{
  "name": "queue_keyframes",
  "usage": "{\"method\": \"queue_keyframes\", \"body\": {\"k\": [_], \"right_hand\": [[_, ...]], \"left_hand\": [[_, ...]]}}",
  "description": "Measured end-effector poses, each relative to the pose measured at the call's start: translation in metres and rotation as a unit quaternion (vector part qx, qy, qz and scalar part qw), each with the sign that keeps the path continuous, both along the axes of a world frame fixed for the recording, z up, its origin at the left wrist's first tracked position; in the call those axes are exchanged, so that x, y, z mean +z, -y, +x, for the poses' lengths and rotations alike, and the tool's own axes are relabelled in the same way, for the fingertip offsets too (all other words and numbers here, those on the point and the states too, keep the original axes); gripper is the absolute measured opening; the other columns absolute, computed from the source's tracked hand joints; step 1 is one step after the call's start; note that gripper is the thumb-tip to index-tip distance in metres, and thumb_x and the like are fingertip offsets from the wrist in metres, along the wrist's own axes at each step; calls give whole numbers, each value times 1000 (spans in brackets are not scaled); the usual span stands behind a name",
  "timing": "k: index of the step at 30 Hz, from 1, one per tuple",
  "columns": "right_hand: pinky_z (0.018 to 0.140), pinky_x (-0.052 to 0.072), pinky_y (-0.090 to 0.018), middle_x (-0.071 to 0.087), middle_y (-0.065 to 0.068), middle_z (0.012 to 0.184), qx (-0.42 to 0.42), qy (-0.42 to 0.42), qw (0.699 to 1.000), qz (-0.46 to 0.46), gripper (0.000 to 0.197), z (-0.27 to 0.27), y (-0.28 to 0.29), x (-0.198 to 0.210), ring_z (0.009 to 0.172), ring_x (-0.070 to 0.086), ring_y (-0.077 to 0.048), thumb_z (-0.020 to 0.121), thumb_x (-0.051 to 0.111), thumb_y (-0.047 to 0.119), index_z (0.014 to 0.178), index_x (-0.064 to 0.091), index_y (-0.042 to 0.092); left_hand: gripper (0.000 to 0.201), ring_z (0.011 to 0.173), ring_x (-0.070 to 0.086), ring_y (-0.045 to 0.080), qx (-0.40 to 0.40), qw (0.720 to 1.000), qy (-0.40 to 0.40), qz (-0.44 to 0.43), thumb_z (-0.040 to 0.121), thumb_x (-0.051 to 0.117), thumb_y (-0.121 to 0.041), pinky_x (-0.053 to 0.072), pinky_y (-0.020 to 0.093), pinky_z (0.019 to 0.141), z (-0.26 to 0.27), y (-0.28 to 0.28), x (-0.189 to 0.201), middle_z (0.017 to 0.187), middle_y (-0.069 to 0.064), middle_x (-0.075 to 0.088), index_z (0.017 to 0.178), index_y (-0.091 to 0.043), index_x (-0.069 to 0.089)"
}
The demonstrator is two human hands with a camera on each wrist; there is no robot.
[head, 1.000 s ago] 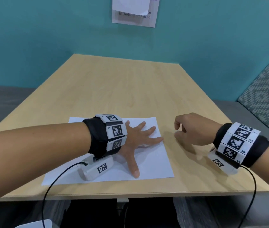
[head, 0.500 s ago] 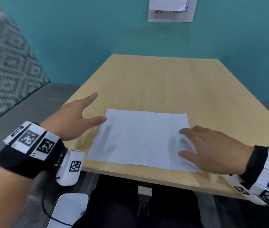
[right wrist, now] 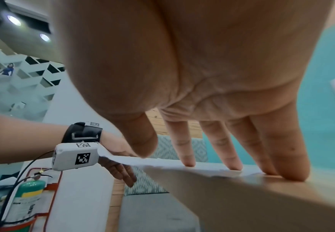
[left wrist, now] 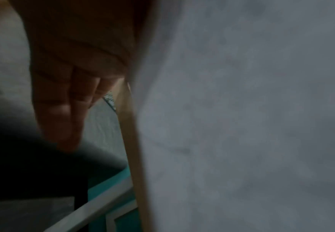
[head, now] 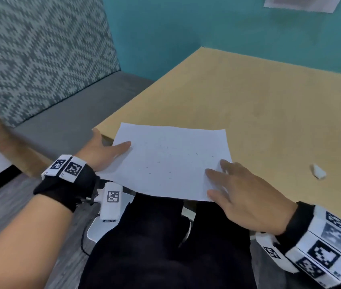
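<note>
A white sheet of paper [head: 171,161] lies at the near left corner of the wooden table [head: 259,101], its near and left edges hanging past the table's rim. My left hand [head: 103,151] pinches the sheet's left edge, thumb on top and fingers [left wrist: 63,94] underneath the paper [left wrist: 242,109]. My right hand [head: 244,195] rests on the sheet's near right corner. Its straight fingers [right wrist: 186,149] press the paper [right wrist: 162,163] and the tabletop. The thumb hovers just above the overhanging edge.
A small white scrap [head: 318,171] lies on the table to the right. A grey bench seat [head: 71,115] with a patterned backrest [head: 40,49] runs along the left. The teal wall carries a paper notice [head: 301,3]. A fire extinguisher [right wrist: 27,197] stands low at left.
The sheet has slid toward the near left corner and now overhangs it. My left hand went from open beside the sheet to pinching its edge. The head view has swung left.
</note>
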State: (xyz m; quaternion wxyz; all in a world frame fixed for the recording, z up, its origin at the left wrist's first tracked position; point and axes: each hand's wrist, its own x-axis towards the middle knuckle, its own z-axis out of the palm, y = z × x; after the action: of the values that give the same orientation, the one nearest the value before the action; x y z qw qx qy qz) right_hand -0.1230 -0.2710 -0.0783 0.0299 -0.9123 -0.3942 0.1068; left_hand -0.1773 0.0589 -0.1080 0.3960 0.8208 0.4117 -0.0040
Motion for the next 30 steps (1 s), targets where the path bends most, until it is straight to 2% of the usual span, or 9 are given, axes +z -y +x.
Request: {"method": "queue_keyframes", "body": {"k": [4, 9, 12, 14, 16, 19, 21, 27, 30], "right_hand": [[92, 44, -35, 52, -3, 118, -53, -26, 994, 94, 42, -8, -9, 1, 112, 49, -19, 94, 42, 48, 115, 57, 15], [54, 43, -32, 55, 5, 49, -205, 3, 963, 174, 49, -25, -6, -7, 54, 56, -15, 83, 52, 61, 57, 57, 19], [55, 45, -31, 60, 2, 49, -229, -74, 958, 157, 54, -33, -15, -10, 55, 60, -16, 80, 51, 67, 58, 62, 18], [66, 53, -33, 71, 3, 64, -222, -187, 942, 170, 53, -36, -26, -19, 64, 68, -15, 78, 51, 68, 72, 70, 19], [84, 56, -43, 77, 3, 85, -233, -350, 876, 234, 51, -40, -45, -31, 81, 73, -17, 79, 58, 63, 89, 74, 16], [97, 48, -47, 73, -7, 110, -251, -552, 731, 313, 40, -44, -77, -46, 101, 70, -28, 85, 65, 37, 113, 68, 8], [98, 47, -47, 70, -10, 117, -229, -594, 704, 315, 39, -43, -99, -59, 106, 68, -30, 83, 68, 22, 119, 64, 7], [93, 51, -54, 63, -25, 120, -208, -532, 789, 226, 34, -25, -164, -106, 96, 67, -35, 89, 63, 5, 120, 57, -8], [95, 50, -54, 70, -12, 108, -178, -457, 858, 152, 20, -14, -191, -123, 99, 66, -33, 87, 68, 14, 105, 67, 6]], "left_hand": [[115, 125, 55, 28, 4, 999, 30, -30, 80, 79, -41, 45, 35, 93, -19, -15, 1, 150, 4, 47, 159, -19, -2], [105, 78, 71, 4, 5, 987, 106, -123, 82, 79, -21, 49, 25, 68, -63, -33, -10, 99, -10, 75, 159, -23, 7], [104, 77, 73, 5, 22, 977, 145, -154, 81, 79, -21, 52, 25, 66, -96, -36, -26, 95, -6, 78, 159, -22, 11], [118, 86, 74, 10, 35, 969, 165, -179, 70, 89, -33, 56, 31, 79, -116, -39, -38, 98, -3, 77, 159, -24, 13], [127, 98, 73, 18, 43, 964, 176, -197, 60, 92, -42, 52, 43, 95, -134, -45, -53, 102, -1, 77, 159, -26, 13], [109, 101, 72, 22, 71, 951, 198, -226, 76, 85, -22, 50, 48, 98, -155, -55, -74, 103, 2, 77, 159, -26, 13], [115, 101, 72, 24, 90, 946, 206, -233, 70, 88, -27, 50, 50, 98, -169, -63, -90, 104, 4, 77, 158, -26, 15], [73, 92, 74, 19, 129, 947, 204, -211, 88, 74, -11, 56, 44, 88, -194, -83, -138, 100, -1, 77, 149, -31, 40], [68, 87, 75, 14, 151, 953, 183, -187, 89, 71, -12, 58, 39, 81, -193, -94, -172, 96, -7, 78, 147, -33, 43]]}}
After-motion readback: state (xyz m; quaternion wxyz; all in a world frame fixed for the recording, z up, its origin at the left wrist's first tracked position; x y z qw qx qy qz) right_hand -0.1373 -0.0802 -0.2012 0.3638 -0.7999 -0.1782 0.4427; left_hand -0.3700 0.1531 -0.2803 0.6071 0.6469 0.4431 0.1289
